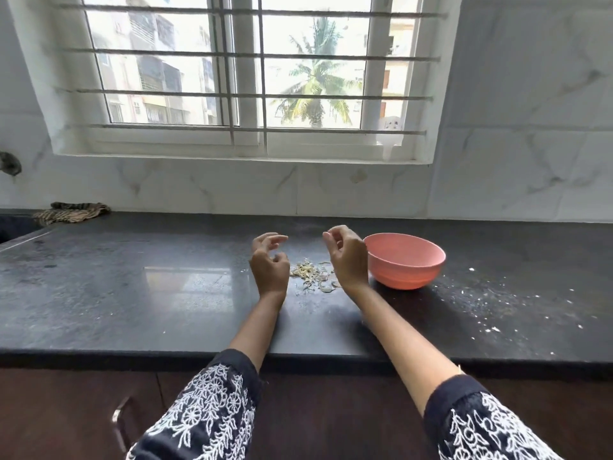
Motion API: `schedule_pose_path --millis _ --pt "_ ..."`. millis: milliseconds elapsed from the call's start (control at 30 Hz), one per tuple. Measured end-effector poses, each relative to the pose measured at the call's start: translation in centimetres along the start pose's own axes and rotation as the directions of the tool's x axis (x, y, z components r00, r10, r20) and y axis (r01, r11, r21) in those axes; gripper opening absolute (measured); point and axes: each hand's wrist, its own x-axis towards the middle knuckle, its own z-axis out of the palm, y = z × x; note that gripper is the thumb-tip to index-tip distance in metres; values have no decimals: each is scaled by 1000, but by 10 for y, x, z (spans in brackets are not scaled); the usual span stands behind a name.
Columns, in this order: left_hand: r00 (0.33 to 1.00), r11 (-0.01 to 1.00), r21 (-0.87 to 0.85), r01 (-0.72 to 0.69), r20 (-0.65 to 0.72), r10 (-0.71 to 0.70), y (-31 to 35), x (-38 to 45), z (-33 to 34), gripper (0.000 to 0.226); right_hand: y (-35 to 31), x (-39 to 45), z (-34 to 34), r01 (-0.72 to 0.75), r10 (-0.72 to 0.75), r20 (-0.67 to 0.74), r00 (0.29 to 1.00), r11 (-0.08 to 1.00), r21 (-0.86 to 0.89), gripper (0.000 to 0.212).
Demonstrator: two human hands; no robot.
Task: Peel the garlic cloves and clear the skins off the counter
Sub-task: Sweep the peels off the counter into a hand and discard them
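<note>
A small heap of pale garlic skins lies on the black counter, between my two hands. My left hand hovers just left of the heap, fingers loosely curled, holding nothing. My right hand hangs above the heap's right side with fingers relaxed and empty. A pink bowl stands right beside my right hand; its inside is hidden from here. No garlic cloves are visible.
White crumbs are scattered over the counter to the right of the bowl. A striped cloth lies at the back left near a sink edge. A tiled wall and a barred window rise behind the counter.
</note>
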Motion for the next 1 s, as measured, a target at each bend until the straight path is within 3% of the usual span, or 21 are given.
schedule_pose_path --millis 100,200,300,367,433,500,567,633,767,900,1000 --pt "998 1000 15 -28 53 27 5 -2 11 43 -10 24 -21 69 -70 -13 997 997 -20 17" --pt "969 994 6 111 221 -110 23 -9 33 33 -3 51 -43 54 -57 -29 998 993 -102 11" --pt "831 899 -78 431 421 -362 47 -14 65 18 18 64 -68 -92 97 8 995 968 -233 13" --pt "747 834 -43 550 471 -468 68 -18 88 14 31 69 -85 -211 241 53 969 921 -328 22" --pt "722 840 37 542 491 -488 88 -26 106 28 39 70 -99 -254 336 165 928 889 -380 25" --pt "716 853 125 506 490 -497 97 -34 113 16 43 66 -108 -236 355 280 892 894 -382 26" --pt "724 859 199 472 469 -506 100 -49 119 32 51 58 -128 -227 351 296 888 896 -382 25" --pt "797 911 191 366 440 -413 99 -62 114 43 57 51 -142 -234 345 298 890 907 -351 15" --pt "894 989 111 95 427 -133 95 -83 107 57 62 44 -157 -230 359 396 845 913 -337 41" --pt "910 990 116 83 395 -123 96 -87 104 54 60 44 -154 -146 294 419 859 926 -349 31" --pt "887 974 189 125 419 -195 97 -89 102 57 59 45 -152 -71 299 487 821 899 -431 20"
